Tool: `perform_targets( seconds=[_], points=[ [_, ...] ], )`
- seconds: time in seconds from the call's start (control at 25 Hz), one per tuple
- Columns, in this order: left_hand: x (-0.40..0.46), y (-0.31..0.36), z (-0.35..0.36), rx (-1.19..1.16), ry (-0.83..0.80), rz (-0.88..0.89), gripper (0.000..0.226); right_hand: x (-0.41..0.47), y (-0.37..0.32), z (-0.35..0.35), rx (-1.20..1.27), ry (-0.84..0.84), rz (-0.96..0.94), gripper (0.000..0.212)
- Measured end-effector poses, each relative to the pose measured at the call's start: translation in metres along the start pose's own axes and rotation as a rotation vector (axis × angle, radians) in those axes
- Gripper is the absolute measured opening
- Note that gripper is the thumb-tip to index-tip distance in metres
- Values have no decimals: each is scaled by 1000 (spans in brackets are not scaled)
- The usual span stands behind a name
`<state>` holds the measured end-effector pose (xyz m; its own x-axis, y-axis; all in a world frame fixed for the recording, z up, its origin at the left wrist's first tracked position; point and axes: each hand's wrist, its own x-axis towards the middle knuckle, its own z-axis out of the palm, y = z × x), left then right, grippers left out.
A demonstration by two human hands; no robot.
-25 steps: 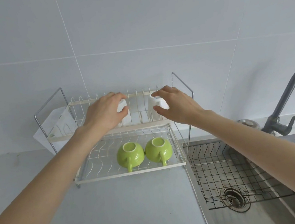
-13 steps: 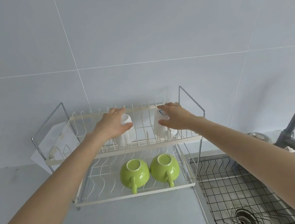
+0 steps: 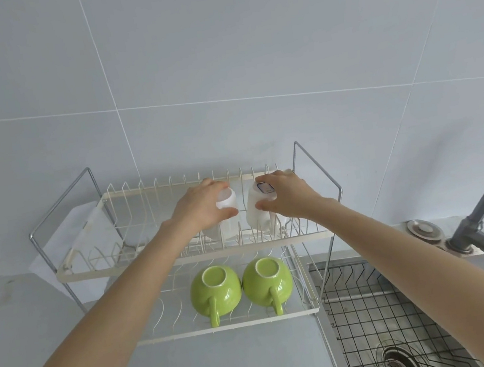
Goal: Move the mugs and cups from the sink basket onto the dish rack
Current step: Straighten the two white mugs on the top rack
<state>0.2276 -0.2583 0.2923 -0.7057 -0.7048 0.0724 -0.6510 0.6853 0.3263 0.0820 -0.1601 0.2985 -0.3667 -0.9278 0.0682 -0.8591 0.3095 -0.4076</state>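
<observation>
Both arms extended forward, palms down. Left hand (image 3: 199,206) and right hand (image 3: 287,194) level, near each other, fingers curled closed in a grasp.

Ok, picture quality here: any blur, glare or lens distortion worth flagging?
Head view: sharp throughout, both hands crisp, left hand, right hand; soft even light, faint shadows only; small highlights on the green mugs; wide-angle bending shows in the tile lines and dish rack; white cups are low-contrast against the wall.

Bright, even, soft light; sharp focus; wide-angle bowing at edges
</observation>
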Motion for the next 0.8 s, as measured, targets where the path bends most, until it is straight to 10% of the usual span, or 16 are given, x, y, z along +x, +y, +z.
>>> perform_targets(
  seconds=[0.8],
  points=[
    [1, 9, 4, 9, 11, -9, 66, -5, 6, 5, 77, 68, -31, 54]
  ],
)
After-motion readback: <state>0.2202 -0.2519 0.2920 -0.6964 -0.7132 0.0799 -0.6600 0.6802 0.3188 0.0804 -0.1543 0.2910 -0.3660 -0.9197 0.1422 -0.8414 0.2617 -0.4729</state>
